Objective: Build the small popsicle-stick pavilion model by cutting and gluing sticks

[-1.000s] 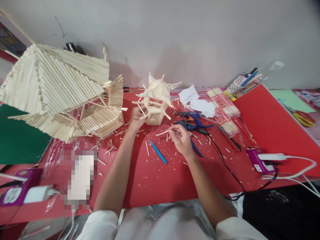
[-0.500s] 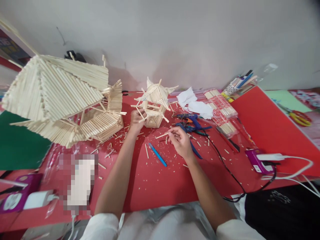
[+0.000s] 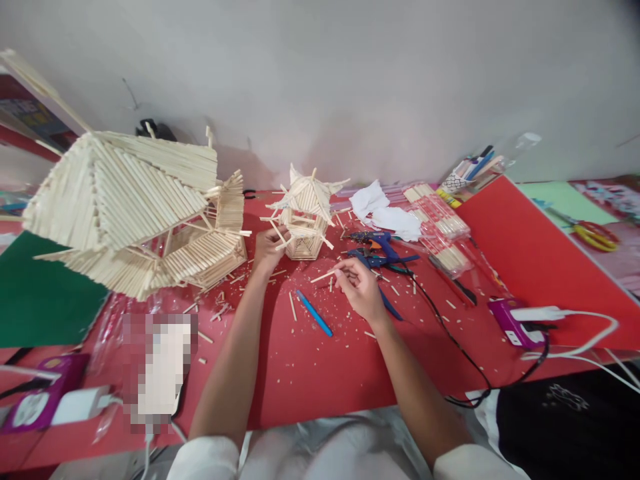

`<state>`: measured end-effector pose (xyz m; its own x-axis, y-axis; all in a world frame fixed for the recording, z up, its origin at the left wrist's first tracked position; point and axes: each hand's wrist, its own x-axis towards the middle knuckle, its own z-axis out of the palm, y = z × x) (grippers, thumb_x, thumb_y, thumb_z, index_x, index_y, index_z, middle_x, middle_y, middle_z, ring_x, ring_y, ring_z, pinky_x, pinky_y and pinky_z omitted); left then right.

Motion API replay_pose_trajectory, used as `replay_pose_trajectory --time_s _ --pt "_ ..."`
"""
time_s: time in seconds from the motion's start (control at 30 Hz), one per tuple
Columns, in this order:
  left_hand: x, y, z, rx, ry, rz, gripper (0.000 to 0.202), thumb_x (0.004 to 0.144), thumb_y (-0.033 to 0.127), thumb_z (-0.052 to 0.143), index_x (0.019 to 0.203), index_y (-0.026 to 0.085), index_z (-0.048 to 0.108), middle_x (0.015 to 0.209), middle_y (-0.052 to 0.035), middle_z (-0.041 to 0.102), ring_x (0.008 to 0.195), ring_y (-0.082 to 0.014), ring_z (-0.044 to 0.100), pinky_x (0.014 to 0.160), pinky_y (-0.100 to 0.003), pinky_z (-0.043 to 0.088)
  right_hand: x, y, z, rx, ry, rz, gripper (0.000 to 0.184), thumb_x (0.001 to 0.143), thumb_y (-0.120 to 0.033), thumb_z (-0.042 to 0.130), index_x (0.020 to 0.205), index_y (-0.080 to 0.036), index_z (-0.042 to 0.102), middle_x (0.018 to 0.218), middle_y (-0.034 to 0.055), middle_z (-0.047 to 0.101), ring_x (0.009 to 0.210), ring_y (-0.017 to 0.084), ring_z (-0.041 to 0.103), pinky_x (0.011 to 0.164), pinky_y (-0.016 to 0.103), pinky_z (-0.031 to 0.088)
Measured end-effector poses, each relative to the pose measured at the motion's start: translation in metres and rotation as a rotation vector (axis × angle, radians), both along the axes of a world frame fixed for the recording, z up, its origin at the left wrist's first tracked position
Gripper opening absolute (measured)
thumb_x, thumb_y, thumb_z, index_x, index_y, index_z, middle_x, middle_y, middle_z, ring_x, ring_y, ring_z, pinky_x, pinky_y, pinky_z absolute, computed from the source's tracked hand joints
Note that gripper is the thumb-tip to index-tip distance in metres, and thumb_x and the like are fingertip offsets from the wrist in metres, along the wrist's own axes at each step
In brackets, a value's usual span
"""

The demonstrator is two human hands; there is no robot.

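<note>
My left hand (image 3: 269, 248) grips the lower left side of a small pavilion model (image 3: 305, 217) built of pale wooden sticks, standing on the red table (image 3: 320, 360). My right hand (image 3: 359, 288) is closed in a pinch on a short wooden stick (image 3: 324, 275) that points left toward the model. A blue pen-like tool (image 3: 315, 313) lies on the table between my forearms. Loose stick offcuts are scattered around both hands.
A large stick-built house (image 3: 135, 207) stands at the left. A blue glue gun (image 3: 380, 241) and pliers lie right of the model, with packs of sticks (image 3: 440, 223), white tissue (image 3: 385, 210), a purple charger (image 3: 515, 320) with cables, and yellow scissors (image 3: 595, 235).
The view has shifted slightly down and left. Both hands keep their holds; the right hand with the stick stays close to the model.
</note>
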<state>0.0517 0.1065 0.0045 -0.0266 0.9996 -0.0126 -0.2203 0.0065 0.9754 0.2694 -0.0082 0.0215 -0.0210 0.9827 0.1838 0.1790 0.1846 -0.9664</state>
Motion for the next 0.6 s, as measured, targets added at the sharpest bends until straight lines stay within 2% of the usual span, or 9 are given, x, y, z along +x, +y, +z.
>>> replay_pose_trajectory --time_s 0.1,0.2,0.4,0.53,0.6 --pt "0.005 0.003 0.003 0.050 -0.014 -0.047 0.031 0.060 0.036 0.087 0.079 0.014 0.077 0.070 -0.0016 0.070 0.059 -0.0116 0.059 0.049 -0.018 0.038 0.000 -0.001 0.002 -0.001 -0.017 0.006 0.020 0.097 -0.043 0.061 0.096 -0.023 0.060 0.079 -0.0005 0.063 0.063 0.014 0.062 0.058 0.026 0.049" --pt "0.010 0.006 0.009 0.050 -0.038 -0.075 0.031 0.058 0.037 0.087 0.077 0.015 0.075 0.070 -0.0018 0.070 0.061 -0.0134 0.062 0.052 -0.019 0.042 -0.001 -0.001 0.003 -0.005 -0.020 0.016 0.019 0.097 -0.043 0.060 0.096 -0.024 0.061 0.079 -0.0004 0.064 0.063 0.014 0.062 0.059 0.026 0.049" --pt "0.015 0.009 0.014 0.043 -0.059 -0.022 0.023 0.059 0.033 0.084 0.061 0.017 0.068 0.057 0.0020 0.060 0.049 -0.0095 0.054 0.048 -0.020 0.041 -0.003 -0.003 0.007 -0.004 -0.054 0.034 0.018 0.098 -0.042 0.059 0.095 -0.024 0.062 0.082 0.0014 0.065 0.066 0.015 0.062 0.062 0.028 0.050" --pt "0.017 0.007 0.012 0.041 -0.056 -0.003 0.017 0.064 0.033 0.080 0.067 0.018 0.071 0.064 0.0004 0.065 0.054 -0.0107 0.057 0.051 -0.021 0.042 -0.003 -0.004 0.008 -0.011 -0.083 0.049 0.017 0.099 -0.040 0.058 0.096 -0.024 0.061 0.082 0.0023 0.066 0.067 0.016 0.062 0.064 0.029 0.051" --pt "0.017 0.006 0.011 0.035 -0.048 0.011 0.017 0.064 0.032 0.079 0.068 0.018 0.070 0.063 0.0006 0.065 0.051 -0.0094 0.054 0.048 -0.019 0.038 -0.003 -0.004 0.008 -0.010 -0.088 0.050 0.016 0.099 -0.039 0.058 0.096 -0.024 0.061 0.083 0.0025 0.067 0.068 0.016 0.062 0.065 0.029 0.051"
